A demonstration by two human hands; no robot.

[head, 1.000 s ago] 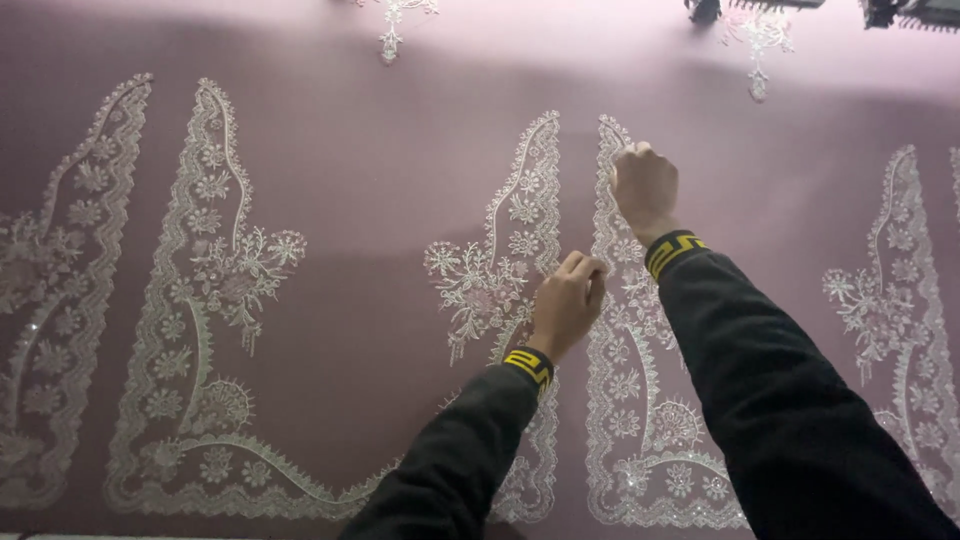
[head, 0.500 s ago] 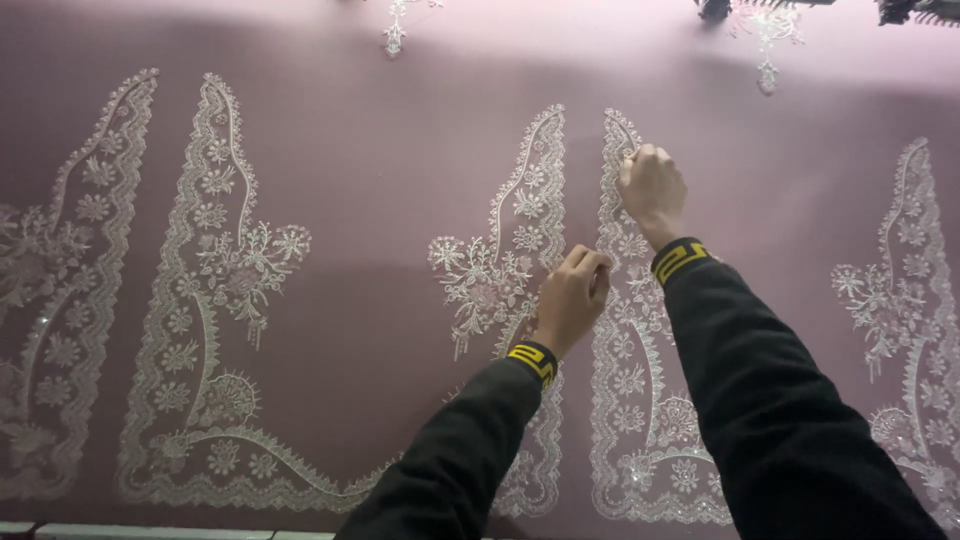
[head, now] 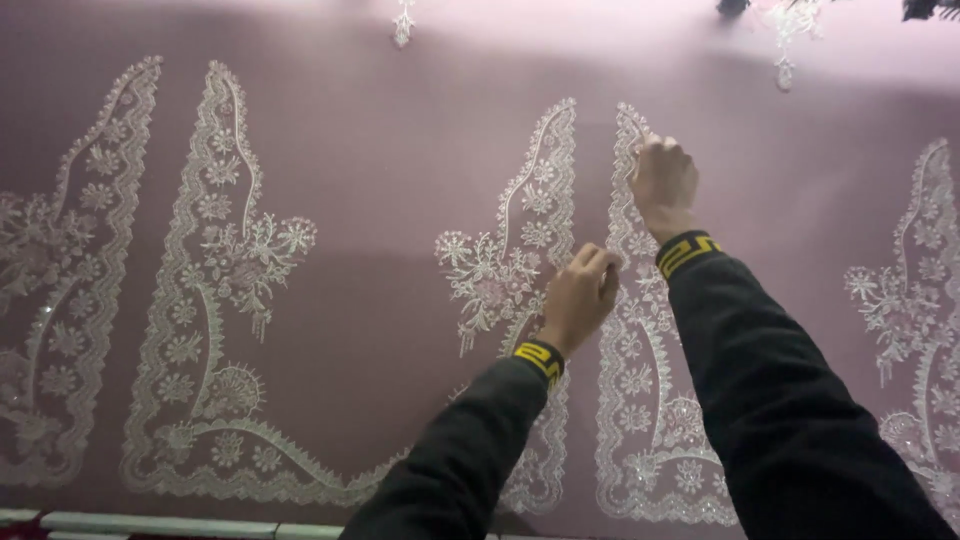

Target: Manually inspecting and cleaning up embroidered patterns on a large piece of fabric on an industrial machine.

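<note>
A mauve fabric sheet [head: 380,180] lies stretched flat, covered with white lace embroidery panels. My right hand [head: 662,180] is curled into a fist near the top of one narrow lace panel [head: 640,400], pressing on its edge. My left hand [head: 580,298] is lower, fingers closed and pinched against the strip between that panel and the neighbouring floral lace panel [head: 510,260]. Whether either hand holds a small tool is hidden by the fingers. Both arms wear dark sleeves with yellow-patterned cuffs.
More lace panels lie at the left [head: 215,300], far left [head: 60,280] and right edge [head: 915,300]. Small lace motifs [head: 402,22] sit along the top. A pale frame edge [head: 150,523] runs along the bottom left.
The view has shifted slightly; both hands stay on the same lace panel, the right hand edging a little upward along its edge.
</note>
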